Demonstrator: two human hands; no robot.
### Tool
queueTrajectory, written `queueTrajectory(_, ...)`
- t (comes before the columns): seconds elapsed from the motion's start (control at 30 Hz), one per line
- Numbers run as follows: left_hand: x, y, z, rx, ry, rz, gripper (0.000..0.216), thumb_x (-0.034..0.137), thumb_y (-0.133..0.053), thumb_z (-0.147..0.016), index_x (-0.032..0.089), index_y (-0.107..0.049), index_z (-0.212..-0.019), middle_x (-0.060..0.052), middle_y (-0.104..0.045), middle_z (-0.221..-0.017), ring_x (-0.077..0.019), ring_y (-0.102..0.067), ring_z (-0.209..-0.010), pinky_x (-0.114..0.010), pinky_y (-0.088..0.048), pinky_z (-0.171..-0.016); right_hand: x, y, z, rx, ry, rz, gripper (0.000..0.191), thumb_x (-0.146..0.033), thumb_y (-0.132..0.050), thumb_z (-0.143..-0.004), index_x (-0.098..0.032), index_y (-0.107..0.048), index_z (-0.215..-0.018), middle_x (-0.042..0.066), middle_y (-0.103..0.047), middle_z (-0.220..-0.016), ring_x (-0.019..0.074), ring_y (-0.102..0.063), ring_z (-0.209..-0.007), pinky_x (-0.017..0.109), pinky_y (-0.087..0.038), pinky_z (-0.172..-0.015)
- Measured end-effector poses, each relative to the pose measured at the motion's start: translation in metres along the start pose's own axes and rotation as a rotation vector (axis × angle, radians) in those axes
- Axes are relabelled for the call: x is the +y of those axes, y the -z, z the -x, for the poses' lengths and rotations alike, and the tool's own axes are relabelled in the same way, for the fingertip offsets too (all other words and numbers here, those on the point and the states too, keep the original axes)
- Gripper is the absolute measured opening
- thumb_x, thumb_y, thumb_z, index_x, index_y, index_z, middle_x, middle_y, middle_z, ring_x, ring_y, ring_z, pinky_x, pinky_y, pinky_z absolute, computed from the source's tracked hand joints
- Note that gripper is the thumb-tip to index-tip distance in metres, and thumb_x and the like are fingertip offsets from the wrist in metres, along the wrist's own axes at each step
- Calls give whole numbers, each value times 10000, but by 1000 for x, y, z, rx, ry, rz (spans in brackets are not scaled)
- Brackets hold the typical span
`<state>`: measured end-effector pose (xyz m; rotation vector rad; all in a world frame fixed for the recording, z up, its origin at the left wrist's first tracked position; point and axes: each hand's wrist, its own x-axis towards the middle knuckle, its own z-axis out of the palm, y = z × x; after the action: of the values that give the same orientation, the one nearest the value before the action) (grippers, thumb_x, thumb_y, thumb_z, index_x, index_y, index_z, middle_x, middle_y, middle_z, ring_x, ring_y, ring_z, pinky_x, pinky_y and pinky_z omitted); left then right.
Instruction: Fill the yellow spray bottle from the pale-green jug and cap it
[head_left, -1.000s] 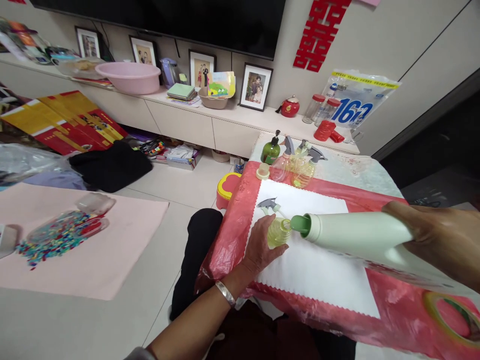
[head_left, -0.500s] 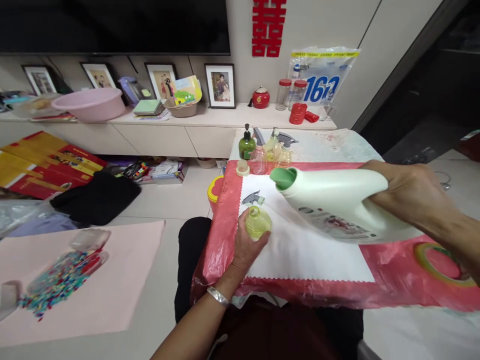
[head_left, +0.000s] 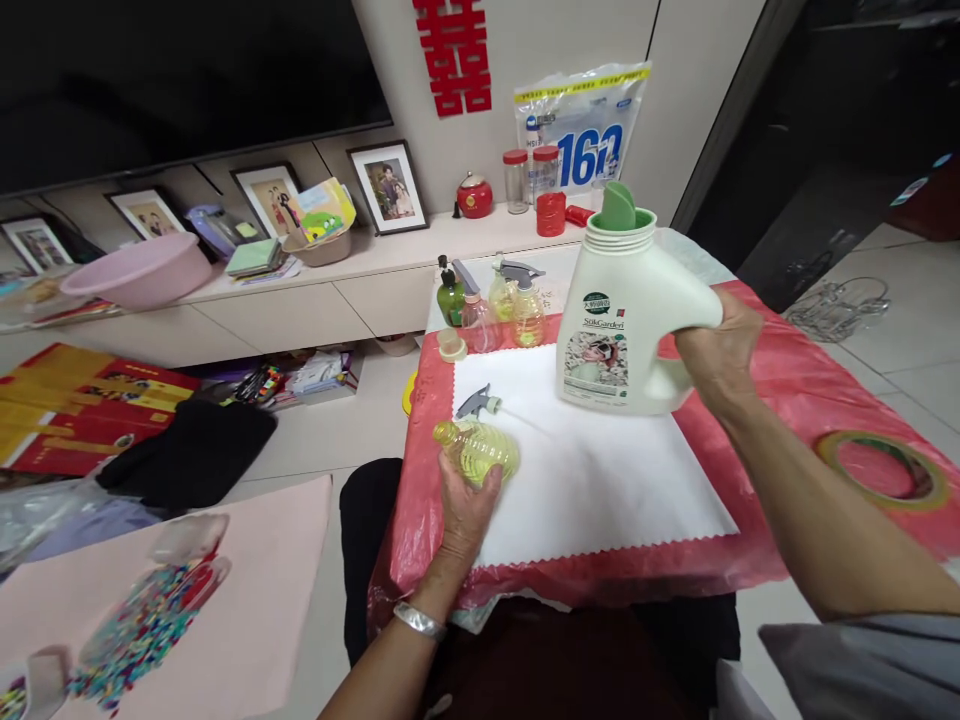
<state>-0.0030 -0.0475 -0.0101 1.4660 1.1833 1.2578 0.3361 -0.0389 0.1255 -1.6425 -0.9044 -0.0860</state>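
— What is the left hand (head_left: 463, 508) doing?
— Its grip is clenched round the small yellow bottle (head_left: 480, 452), tilted at the white cloth's (head_left: 600, 480) left edge, near the worktop's (head_left: 780, 380) left edge.
— And the right hand (head_left: 718, 345)?
— It grasps the white jug's (head_left: 619, 315) handle, upright over the cloth's far edge.

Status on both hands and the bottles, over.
Left hand grips small yellow bottle, open, tilted on white cloth. Right hand holds white jug upright by handle. Grey sprayer head loose beside bottle.
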Motion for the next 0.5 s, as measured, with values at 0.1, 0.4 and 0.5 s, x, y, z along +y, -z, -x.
queueTrajectory(0.1, 0, 1, 0, 12, -8, -27, 741, 574, -706, -781, 237, -394, -1362, -148, -558, -1333, -316, -566, -1261, -553, -414, -1121, 22, -16, 7, 81, -67, -37, 173, -203, -587, -594, -148, -623, -754, -29, -537, -671, 95, -440, -637, 230, -370, -571)
queueTrajectory(0.4, 3, 4, 0, 28, -53, -155, 737, 581, -657, -824, 183, -380, -1380, -172, -566, -1316, -321, -592, -1216, -530, -446, -1090, 33, -37, 20, 77, -93, -69, 210, -268, -590, -609, -170, -634, -790, -5, -584, -724, 155, -526, -703, 289, -445, -666)
queueTrajectory(0.5, 0, 4, -1, -1, -90, -170, 731, 566, -679, -807, 173, -395, -1354, -166, -567, -1287, -318, -596, -1200, -527, -457, -1071, 33, -37, 20, 21, -93, -38, 215, -287, -575, -638, -170, -628, -810, 11, -602, -759, 160, -530, -717, 305, -458, -689)
